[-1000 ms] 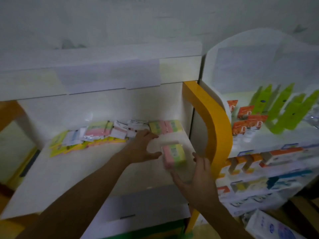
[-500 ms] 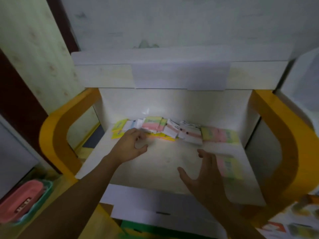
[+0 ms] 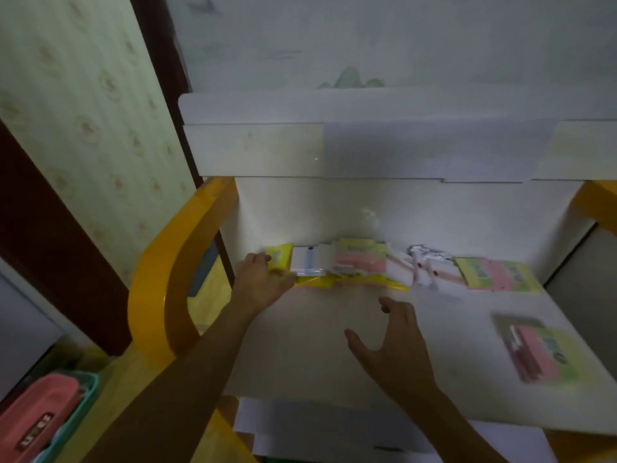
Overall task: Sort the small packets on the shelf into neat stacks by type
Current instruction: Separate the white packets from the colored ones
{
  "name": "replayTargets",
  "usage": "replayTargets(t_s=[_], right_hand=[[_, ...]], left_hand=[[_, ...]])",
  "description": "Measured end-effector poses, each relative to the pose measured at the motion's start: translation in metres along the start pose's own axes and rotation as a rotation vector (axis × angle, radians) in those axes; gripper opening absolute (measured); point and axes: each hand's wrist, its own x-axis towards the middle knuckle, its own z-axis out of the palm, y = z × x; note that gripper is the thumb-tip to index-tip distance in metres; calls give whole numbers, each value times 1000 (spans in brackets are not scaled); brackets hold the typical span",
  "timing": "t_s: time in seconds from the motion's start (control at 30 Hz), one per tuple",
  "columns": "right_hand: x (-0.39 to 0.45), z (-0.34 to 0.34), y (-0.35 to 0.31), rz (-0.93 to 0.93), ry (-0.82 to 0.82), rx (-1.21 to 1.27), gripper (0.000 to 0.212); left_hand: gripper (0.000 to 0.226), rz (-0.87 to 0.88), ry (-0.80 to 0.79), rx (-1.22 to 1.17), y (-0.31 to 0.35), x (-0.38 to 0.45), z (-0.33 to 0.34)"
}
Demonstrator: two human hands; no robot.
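Note:
A jumbled row of small packets lies along the back of the white shelf [image 3: 320, 345]. From left to right it has a yellow packet [image 3: 281, 258], a white-and-blue packet [image 3: 309, 262], a pink-and-green packet [image 3: 362, 259], white packets [image 3: 425, 266] and a flat pair of pink-and-green packets [image 3: 497, 274]. More yellow packets [image 3: 354, 283] stick out from under the row. A separate pink-and-green stack [image 3: 541, 352] rests at the front right. My left hand [image 3: 260, 279] is at the row's left end, with its fingers closed around the yellow packet. My right hand [image 3: 397, 345] hovers over the shelf with its fingers spread, holding nothing.
Curved yellow side panels frame the shelf on the left [image 3: 157, 279] and the right [image 3: 597, 202]. A low white ledge [image 3: 367, 148] overhangs the back. Down at the lower left, a teal basket [image 3: 87, 401] holds a pink pouch [image 3: 40, 416].
My view has swung left. My right hand let go of the pink-and-green stack, which now lies at the front right. My left hand slid left along the row to the yellow packet.

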Motion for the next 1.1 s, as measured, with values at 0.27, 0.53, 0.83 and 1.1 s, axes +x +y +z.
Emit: replayTargets(t_s=[0.27, 0.53, 0.83, 1.1], right_hand=[[1, 24, -1, 7, -26, -56, 73], [12, -12, 32, 146, 19, -78, 73], [34, -41, 78, 422, 43, -125, 80], [93, -42, 106, 650, 78, -32, 107]], left_hand=[[97, 232, -285, 140, 13, 48, -5], [113, 259, -395, 241, 10, 73, -2], [115, 124, -110, 223, 33, 52, 10], [99, -45, -136, 181, 39, 34, 11]])
